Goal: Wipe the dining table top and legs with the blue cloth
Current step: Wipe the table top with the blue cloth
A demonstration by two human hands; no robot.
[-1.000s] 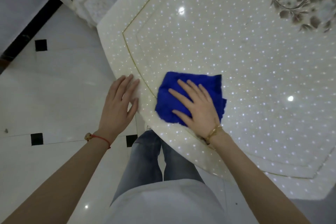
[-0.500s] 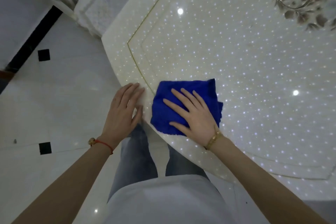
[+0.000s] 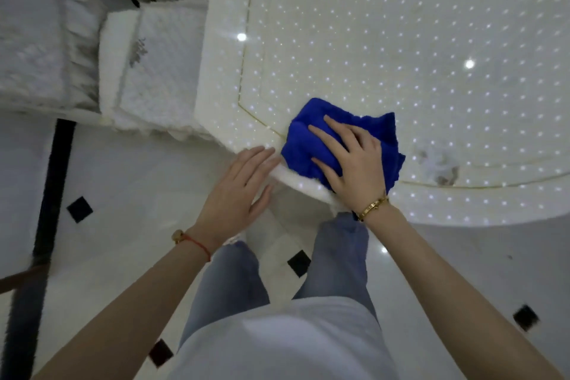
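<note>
Since a second ago, both hands have shifted toward the worktop's corner. Left hand lies flat, fingers together, on the rounded edge. Right hand, fingers spread, presses the bunched blue cloth onto the near rim. Farther left stands a white chair.

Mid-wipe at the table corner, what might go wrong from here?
The blue cloth sits right at the table rim under the right hand, so a stroke toward the body may drag it off. The left hand only rests at the edge and could slip. The smudge may get missed.
</note>
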